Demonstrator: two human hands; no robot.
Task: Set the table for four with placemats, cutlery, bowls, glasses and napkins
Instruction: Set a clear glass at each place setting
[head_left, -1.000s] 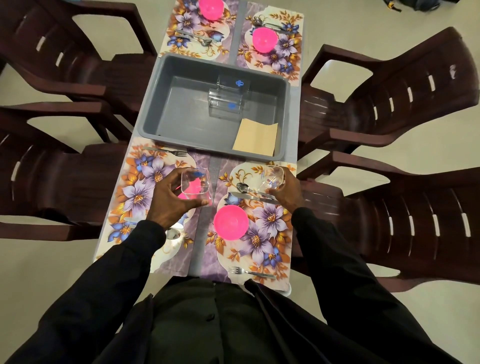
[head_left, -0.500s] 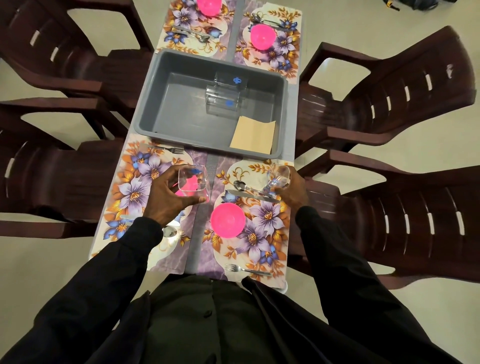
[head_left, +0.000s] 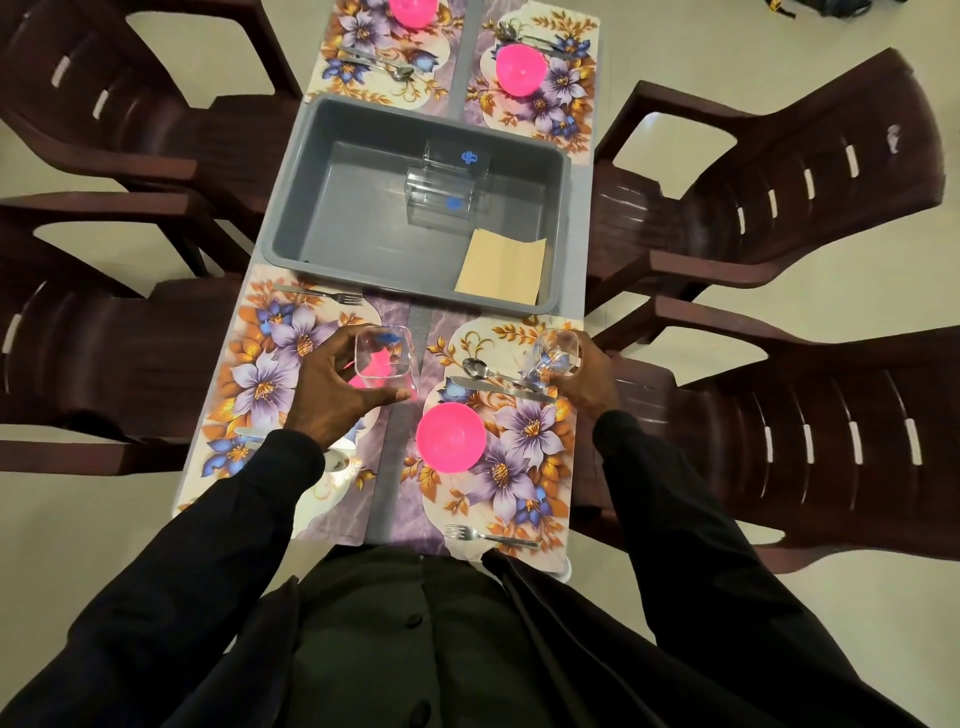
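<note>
My left hand (head_left: 332, 400) grips a clear square glass (head_left: 383, 364) over the near left floral placemat (head_left: 260, 384), above that mat's pink bowl, which shows through the glass. My right hand (head_left: 589, 379) holds a second clear glass (head_left: 557, 356) at the far right corner of the near right placemat (head_left: 519, 467). That mat carries a pink bowl (head_left: 451, 436), a spoon (head_left: 483, 370), a knife (head_left: 498, 388) and a fork (head_left: 491, 535). Two more glasses (head_left: 447, 187) and a tan napkin stack (head_left: 503, 266) lie in the grey tub (head_left: 291, 218).
Two far placemats hold pink bowls (head_left: 520, 68) and cutlery. A fork (head_left: 319, 295) lies on the near left mat. Dark brown plastic chairs (head_left: 810, 208) stand close on both sides of the narrow table. The tub fills the table's middle.
Both hands stay on their glasses with only slight shifts; the right glass has edged a little toward the mat's far right corner.
</note>
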